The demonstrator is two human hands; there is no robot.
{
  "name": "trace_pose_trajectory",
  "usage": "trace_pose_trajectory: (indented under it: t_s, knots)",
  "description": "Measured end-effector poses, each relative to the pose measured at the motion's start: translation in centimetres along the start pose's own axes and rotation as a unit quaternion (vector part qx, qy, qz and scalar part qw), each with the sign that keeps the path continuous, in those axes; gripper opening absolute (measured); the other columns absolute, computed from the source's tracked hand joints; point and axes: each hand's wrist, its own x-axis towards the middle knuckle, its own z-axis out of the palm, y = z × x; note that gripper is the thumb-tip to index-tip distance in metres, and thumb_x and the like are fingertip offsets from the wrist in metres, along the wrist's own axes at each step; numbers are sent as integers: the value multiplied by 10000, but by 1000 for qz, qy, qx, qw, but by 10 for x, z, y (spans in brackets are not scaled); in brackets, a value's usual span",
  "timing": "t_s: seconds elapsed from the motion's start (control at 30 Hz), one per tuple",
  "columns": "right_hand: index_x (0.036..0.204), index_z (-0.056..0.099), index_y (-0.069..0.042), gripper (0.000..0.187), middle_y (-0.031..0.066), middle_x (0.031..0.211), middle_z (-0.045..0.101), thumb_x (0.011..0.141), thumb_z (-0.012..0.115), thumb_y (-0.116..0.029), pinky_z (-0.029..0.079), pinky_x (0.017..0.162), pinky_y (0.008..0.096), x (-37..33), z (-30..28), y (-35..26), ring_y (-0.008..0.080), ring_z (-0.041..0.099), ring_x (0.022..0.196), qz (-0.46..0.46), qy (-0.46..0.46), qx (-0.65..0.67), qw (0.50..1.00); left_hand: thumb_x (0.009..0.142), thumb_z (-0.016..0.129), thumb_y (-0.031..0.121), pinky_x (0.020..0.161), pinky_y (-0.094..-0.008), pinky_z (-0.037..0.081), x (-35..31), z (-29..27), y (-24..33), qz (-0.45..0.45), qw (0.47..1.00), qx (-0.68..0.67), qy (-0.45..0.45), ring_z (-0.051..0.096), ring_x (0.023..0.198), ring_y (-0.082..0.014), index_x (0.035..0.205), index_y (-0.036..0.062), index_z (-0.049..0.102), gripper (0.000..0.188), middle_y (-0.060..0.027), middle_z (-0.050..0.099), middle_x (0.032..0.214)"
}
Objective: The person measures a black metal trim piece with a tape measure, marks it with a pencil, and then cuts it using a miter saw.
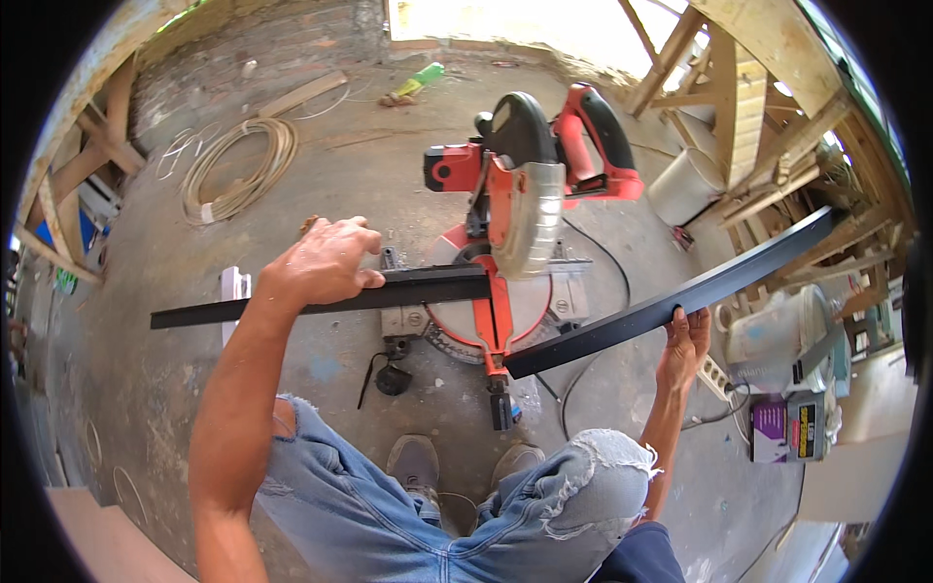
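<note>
Left forearm (233, 437) and hand (323, 264), grip unclear, overlie a crosswise bar (423, 290); right hand (686, 344) grips a rightward-rising bar (690, 291).

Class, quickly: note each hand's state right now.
Left hand: over the left black strip; grip cannot be told.
Right hand: closed, holding the right black strip.

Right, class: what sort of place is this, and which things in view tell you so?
Probably a building site or makeshift workshop: a red power saw stands in the middle, rough timber leans at the right, and a bare brick wall runs behind.
</note>
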Motion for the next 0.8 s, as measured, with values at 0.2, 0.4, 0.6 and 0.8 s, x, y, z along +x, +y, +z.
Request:
trace_pose_trajectory:
  t_s: [0.2, 0.4, 0.6, 0.8]
  knots:
    - [1363, 530, -34, 388, 29, 1220, 643, 994, 648, -35, 474, 919, 267, -18, -13, -71, 115, 588, 1081, -91, -46, -126, 987, 899, 766, 303, 1170, -475, 360, -4, -4, 17, 6, 1000, -30, -2, 530, 1304, -370, 1219, 62, 664, 414, -141, 616, 1289]
    - [1239, 563, -51, 260, -1, 1155, 633, 997, 620, 25, 463, 978, 250, -38, -4, -90, 101, 578, 1104, -107, -23, -167, 980, 918, 746, 277, 1082, -477, 424, -11, -16, 37, 32, 999, -34, 10, 560, 1229, -365, 1194, 42, 666, 371, -115, 635, 1258]
    - [1261, 561, -42, 274, -4, 1161, 635, 1001, 617, 24, 456, 974, 235, -34, -10, -87, 97, 589, 1076, -119, -70, -184, 973, 908, 754, 252, 995, -450, 468, -19, -18, 48, 137, 985, -67, 79, 600, 1141, -360, 1149, 36, 680, 332, -124, 666, 1161]
    - [1239, 582, -41, 256, -14, 1117, 647, 995, 657, -17, 435, 899, 206, -41, 4, -85, 73, 573, 1039, -125, -68, -162, 976, 887, 782, 230, 764, -404, 535, -9, -34, 125, 371, 890, -216, 153, 678, 863, -302, 1061, -4, 700, 304, -145, 686, 963]
